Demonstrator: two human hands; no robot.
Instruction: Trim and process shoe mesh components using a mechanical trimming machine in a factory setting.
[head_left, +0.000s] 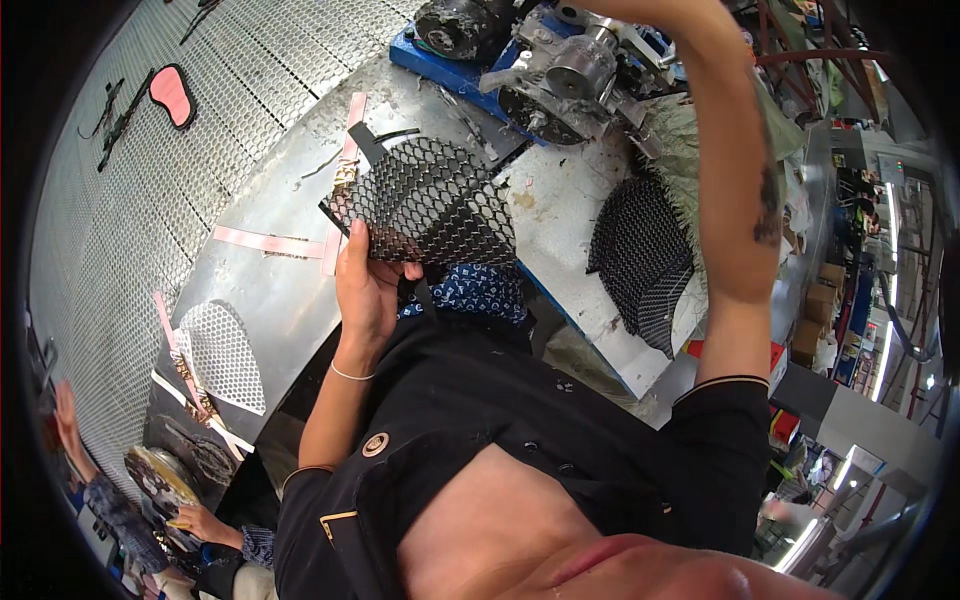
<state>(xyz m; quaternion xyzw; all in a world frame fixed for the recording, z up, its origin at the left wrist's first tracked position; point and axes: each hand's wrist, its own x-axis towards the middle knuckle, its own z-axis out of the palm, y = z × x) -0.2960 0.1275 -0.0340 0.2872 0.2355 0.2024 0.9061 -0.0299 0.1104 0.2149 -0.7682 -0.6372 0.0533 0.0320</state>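
My left hand (367, 290) grips a black honeycomb mesh piece (435, 200) by its near left edge, with the thumb on top and the fingers underneath. A dark strip (366, 143) juts from the piece's far left side. My right forearm (735, 200) reaches up past a metal machine (580, 70) on a blue base. Only part of my right hand (650, 10) shows at the upper edge, and its fingers are out of the picture. More black mesh pieces (640, 250) lie stacked on a white board (550, 200) to the right.
Pink ribbons (270, 241) cross the metal tabletop (290, 190) at left. A white mesh piece (222, 355) lies nearer. Beyond runs a perforated surface (260, 60) bearing a pink, black-edged piece (172, 96). A co-worker's hand (205, 525) is at lower left. Green sacking (672, 145) hangs beside the machine.
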